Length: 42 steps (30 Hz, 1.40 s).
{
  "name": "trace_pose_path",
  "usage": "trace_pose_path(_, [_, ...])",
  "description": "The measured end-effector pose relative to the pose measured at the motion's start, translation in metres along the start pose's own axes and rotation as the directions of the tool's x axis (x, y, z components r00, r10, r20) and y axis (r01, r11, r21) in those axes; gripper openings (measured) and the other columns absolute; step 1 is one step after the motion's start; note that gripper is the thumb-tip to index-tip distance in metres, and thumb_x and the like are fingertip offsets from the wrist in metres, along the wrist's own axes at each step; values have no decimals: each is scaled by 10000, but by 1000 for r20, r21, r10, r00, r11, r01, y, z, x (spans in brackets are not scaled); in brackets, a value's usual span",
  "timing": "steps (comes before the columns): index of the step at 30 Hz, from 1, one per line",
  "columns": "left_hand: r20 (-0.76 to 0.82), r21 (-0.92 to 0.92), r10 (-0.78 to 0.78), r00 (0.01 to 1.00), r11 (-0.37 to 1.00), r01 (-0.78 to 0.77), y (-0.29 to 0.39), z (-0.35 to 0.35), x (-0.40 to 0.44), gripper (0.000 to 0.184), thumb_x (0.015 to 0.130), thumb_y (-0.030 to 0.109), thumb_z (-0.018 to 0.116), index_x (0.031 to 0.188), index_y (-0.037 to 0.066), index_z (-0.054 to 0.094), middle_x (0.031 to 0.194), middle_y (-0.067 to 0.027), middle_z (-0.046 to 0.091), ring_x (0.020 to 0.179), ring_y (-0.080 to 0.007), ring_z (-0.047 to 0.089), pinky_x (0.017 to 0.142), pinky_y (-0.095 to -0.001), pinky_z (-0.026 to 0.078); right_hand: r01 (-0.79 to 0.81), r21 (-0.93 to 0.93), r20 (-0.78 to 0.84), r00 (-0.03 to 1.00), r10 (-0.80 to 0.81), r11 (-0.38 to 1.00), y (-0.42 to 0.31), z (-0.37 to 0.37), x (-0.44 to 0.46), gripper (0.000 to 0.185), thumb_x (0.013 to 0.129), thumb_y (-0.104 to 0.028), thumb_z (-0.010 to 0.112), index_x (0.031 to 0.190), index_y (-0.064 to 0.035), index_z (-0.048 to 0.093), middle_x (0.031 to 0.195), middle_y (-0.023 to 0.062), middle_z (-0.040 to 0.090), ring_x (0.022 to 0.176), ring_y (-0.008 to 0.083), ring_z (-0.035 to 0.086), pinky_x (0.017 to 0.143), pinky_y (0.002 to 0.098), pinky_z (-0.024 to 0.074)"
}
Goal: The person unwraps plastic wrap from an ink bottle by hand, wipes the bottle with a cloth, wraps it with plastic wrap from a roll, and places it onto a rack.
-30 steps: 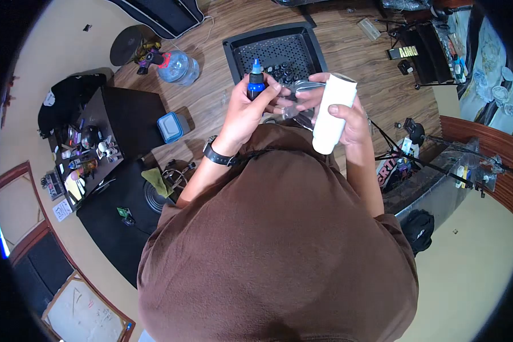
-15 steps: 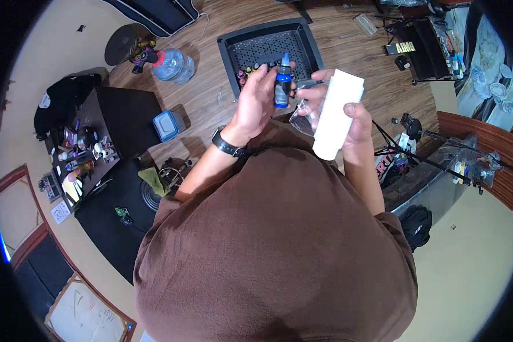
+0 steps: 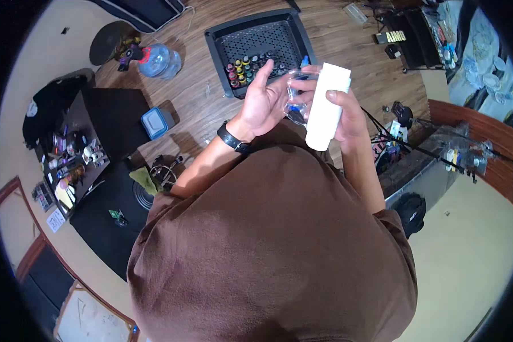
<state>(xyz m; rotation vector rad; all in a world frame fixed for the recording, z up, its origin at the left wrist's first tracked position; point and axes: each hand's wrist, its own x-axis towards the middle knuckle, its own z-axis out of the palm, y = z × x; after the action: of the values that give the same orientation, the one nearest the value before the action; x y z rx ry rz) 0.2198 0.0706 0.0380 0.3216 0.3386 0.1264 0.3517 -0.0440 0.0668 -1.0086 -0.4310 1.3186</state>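
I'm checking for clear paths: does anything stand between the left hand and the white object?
Yes. In the head view, clear plastic and the fingers of the right hand, which grips the white object, lie between it and the open left hand. How they line up in depth cannot be told.

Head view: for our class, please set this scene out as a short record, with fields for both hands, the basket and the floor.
Left hand: open, palm showing
Right hand: holds a white cylinder
Between the hands: clear plastic
Partly hidden: a blue tip beside the white cylinder; what holds it cannot be told
Basket: black, perforated, with small bottles inside
Floor: wood-patterned; a water jug stands left of the basket in the picture
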Motion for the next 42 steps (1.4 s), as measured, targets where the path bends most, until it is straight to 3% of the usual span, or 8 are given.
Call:
trace_pose_path(6, [206,56,-187,961,982,179,-21,3,39,805,962,641,197,1470,31,334,1121,-12,548,987,-151,488,920,-350,383,68,-2,-199,978,-67,998,-10,-22,-37,642,787,-244,667,1325,37,456,1147,217,658,946,267,692,734,335,582])
trace_pose_path(10, [375,90,-336,864,941,327,-44,22,65,773,969,609,194,1455,28,344,1110,-12,544,980,-158,479,928,-359,375,174,20,-358,921,-155,985,-9,-39,-78,661,782,-265,674,1329,35,455,1167,226,646,950,278,691,709,327,582])
trace_pose_path(13, [361,151,-413,836,911,384,-67,40,79,738,976,567,241,1462,18,328,1228,-66,552,1080,-228,555,1012,-399,375,237,3,-514,834,-202,971,-10,-48,-113,763,758,-348,687,1351,41,404,1247,287,581,961,324,686,687,330,578])
trace_pose_path(22, [361,370,-609,707,789,490,-133,86,90,530,1012,374,256,1375,13,395,1315,-170,559,1167,-294,563,1022,-425,383,412,-8,-695,653,-302,911,7,-70,-205,820,728,-365,713,1365,35,386,1234,287,582,963,333,682,684,333,578])
trace_pose_path(26, [375,384,-631,679,772,506,-176,97,85,413,1012,268,338,1335,23,418,1299,-154,557,1148,-268,575,1022,-419,397,467,-3,-728,606,-322,884,18,-78,-248,826,732,-360,718,1368,42,375,1217,288,591,967,339,682,676,337,579])
trace_pose_path(29, [302,433,-589,750,785,443,-205,108,73,402,1021,204,394,1380,23,397,1297,-137,547,1147,-240,577,1027,-411,409,518,-6,-724,588,-361,855,30,-88,-277,808,754,-346,714,1368,49,368,1208,290,596,976,339,681,676,338,586])
trace_pose_path(37, [196,490,-483,853,802,342,-266,119,46,438,1047,162,393,1444,-17,344,1290,-129,540,1138,-190,565,1016,-345,429,584,15,-686,596,-417,812,51,-109,-334,758,804,-320,694,1376,49,359,1191,283,612,978,328,684,694,334,602])
trace_pose_path(42, [236,496,-491,839,803,331,-293,126,38,421,1050,150,381,1425,-39,359,1272,-135,554,1144,-171,554,1002,-315,434,592,3,-708,571,-416,806,60,-114,-361,751,810,-320,698,1373,49,363,1184,280,618,972,323,687,694,340,605])
